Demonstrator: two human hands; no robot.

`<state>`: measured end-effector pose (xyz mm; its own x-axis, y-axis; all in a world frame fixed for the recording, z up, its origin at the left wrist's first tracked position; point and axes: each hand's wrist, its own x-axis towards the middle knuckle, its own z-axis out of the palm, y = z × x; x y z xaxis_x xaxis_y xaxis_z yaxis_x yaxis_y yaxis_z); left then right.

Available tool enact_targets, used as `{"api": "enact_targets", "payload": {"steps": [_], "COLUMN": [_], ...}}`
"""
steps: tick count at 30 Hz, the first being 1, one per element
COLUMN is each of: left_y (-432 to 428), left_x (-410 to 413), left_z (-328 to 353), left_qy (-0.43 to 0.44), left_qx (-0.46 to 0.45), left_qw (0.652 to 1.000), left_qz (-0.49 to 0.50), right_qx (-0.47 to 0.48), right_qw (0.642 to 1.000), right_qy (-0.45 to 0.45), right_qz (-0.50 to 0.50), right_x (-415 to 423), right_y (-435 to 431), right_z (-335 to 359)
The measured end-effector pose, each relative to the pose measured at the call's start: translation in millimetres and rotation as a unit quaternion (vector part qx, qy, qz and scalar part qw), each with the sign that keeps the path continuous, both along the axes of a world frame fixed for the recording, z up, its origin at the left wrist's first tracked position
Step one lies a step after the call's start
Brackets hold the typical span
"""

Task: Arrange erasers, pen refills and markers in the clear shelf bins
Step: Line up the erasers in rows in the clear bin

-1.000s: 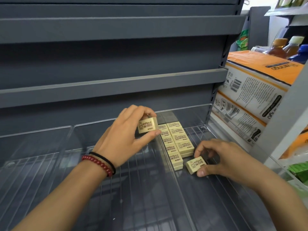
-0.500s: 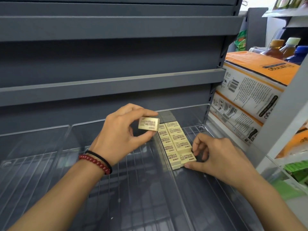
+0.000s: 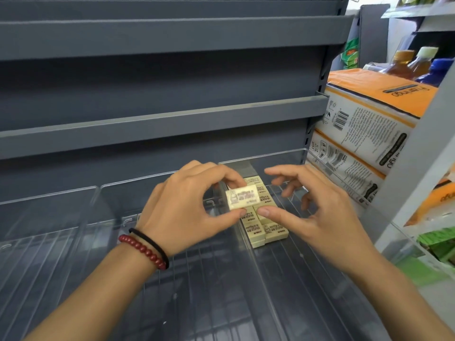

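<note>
One eraser [image 3: 242,196] held up; binned erasers [image 3: 273,232] — partly hidden, uncountable; three bottles [image 3: 400,64]; two packs [image 3: 369,114].

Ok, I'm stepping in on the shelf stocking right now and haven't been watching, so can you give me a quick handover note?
Left hand: pinches one eraser between thumb and fingers, raised above the bins.
Right hand: open and holding nothing, with its thumb close under the held eraser; whether they touch is unclear.
Done: two rows of erasers lie flat along the left side of the right clear bin.
Left: set the held eraser down with the rows. No pen refills or markers are in view, and none shows in the bins.
</note>
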<state>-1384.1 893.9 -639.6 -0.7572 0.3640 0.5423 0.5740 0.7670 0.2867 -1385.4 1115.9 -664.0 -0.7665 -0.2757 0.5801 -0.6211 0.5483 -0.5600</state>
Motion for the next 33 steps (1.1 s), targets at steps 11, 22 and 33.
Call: {"api": "enact_targets", "payload": {"steps": [11,22,33], "left_y": [8,-1,-12], "left_x": [3,1,0], "left_z": [-3,4,1], "left_qy": [0.016,0.074,0.026], "left_qx": [-0.038,-0.109,-0.105], "left_qw": [0.999,0.983,0.974], "left_qz": [-0.03,0.127,0.201], "right_qx": [0.017,0.151,0.181], "right_qw": [0.998,0.976,0.954], "right_qy": [-0.023,-0.152,-0.238], "right_qz": [0.056,-0.031,-0.024], "right_x": [-4,-16,-15], "right_y": [3,26,35], "right_z": [-5,-12,-13]}}
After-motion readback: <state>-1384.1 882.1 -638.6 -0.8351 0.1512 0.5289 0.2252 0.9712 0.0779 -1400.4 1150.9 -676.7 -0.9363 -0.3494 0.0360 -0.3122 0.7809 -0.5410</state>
